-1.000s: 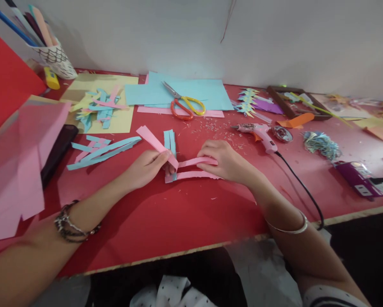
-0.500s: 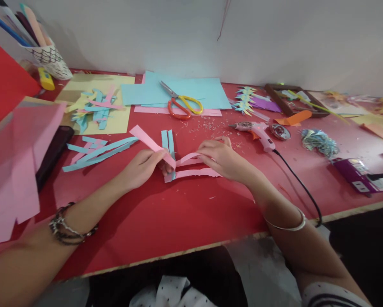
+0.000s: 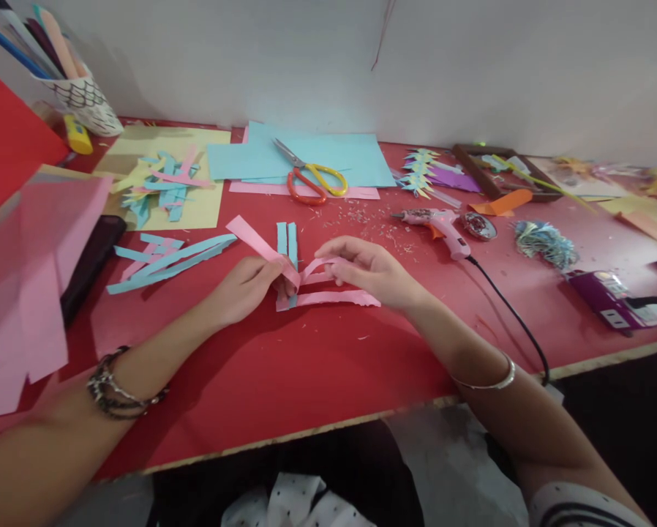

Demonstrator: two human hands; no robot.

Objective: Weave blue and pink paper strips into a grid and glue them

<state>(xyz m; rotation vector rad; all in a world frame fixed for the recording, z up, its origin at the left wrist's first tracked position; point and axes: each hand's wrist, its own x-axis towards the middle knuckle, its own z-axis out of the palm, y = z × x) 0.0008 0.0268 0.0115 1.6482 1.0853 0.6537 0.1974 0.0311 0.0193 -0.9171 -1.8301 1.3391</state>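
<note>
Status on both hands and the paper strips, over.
Left hand pinching pink strip over blue strips. Right hand at curled pink strip. Scissors beyond, glue gun off right; neither between the hands.

This is a papercraft workspace; whether it sits in a home, school or studio cannot be told. A red tabletop (image 3: 306, 380) meets a plain wall (image 3: 197, 66). Around the pink paper strips (image 3: 339, 297) at centre, craft supplies spread like a dial: scissors (image 3: 300, 164) on light-blue sheets (image 3: 361, 154) at twelve o'clock; a hot glue gun (image 3: 442, 223) and a wooden tray (image 3: 467, 167) of oddments at two; a purple power-socket box (image 3: 597, 300) at three; large pink sheets (image 3: 43, 285) at nine; a pen cup (image 3: 87, 102) at ten. Tiny paper trimmings (image 3: 361, 216) litter the surface towards one o'clock.
</note>
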